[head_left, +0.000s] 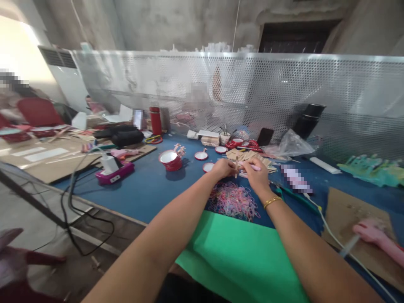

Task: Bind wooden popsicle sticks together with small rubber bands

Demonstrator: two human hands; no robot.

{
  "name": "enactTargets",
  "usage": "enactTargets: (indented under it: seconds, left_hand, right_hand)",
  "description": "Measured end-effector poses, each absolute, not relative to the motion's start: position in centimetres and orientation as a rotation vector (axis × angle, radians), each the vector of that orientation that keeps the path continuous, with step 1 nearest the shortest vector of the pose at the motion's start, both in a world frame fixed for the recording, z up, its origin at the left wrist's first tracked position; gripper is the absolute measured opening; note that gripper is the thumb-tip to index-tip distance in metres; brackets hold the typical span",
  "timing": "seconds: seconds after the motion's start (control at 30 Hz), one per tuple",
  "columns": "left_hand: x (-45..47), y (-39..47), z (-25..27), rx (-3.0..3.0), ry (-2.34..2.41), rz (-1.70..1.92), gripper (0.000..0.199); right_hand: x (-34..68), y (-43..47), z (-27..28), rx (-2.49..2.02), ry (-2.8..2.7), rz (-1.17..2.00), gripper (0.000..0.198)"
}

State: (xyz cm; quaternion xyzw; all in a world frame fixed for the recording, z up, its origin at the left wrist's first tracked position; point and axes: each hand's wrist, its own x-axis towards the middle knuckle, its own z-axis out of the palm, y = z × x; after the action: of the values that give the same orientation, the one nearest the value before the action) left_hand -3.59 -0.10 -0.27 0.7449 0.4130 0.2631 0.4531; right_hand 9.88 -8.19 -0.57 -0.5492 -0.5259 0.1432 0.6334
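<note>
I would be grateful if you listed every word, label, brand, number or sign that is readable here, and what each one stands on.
No words, brands, numbers or signs are readable here.
Flat-lying phone with pixelated rectangular screen: unreadable.
Purple rectangular power strip: any print too small to read.
Red cylindrical flask: no lettering can be made out.
Slim pale-pink tool in the right hand: too small to tell.

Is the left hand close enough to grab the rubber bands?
Probably yes: the rubber bands lie close to the left hand, with nothing seen between. It seems to hold a small stick, though, so it may need freeing first.
</note>
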Motion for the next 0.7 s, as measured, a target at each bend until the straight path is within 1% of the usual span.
enactTargets:
  seconds: [0.17,0.37,0.53,0.7]
  left_hand:
    - [-3.7,0.1,-0.8,1.884,1.022,0.641,0.014]
    - [-3.5,0.7,-1.4,1.879,1.021,0.640,0.016]
    - [-3.6,0.4,-1.2,1.848,1.028,0.647,0.010]
    - [-3.7,-0.1,-0.6,1.846,1.013,0.658,0.008]
  right_hand:
    - [9.9,-8.4,-0.6,-1.262,-1.141,0.380,0.017]
    - [10.1,-8.2,-1.0,-1.285,-1.187,0.343,0.017]
    - [10.1,-8.0,-1.2,-1.264,-1.180,0.323,0.017]
    - [10.2,-7.9,-1.3,-1.235,-1.185,0.338,0.017]
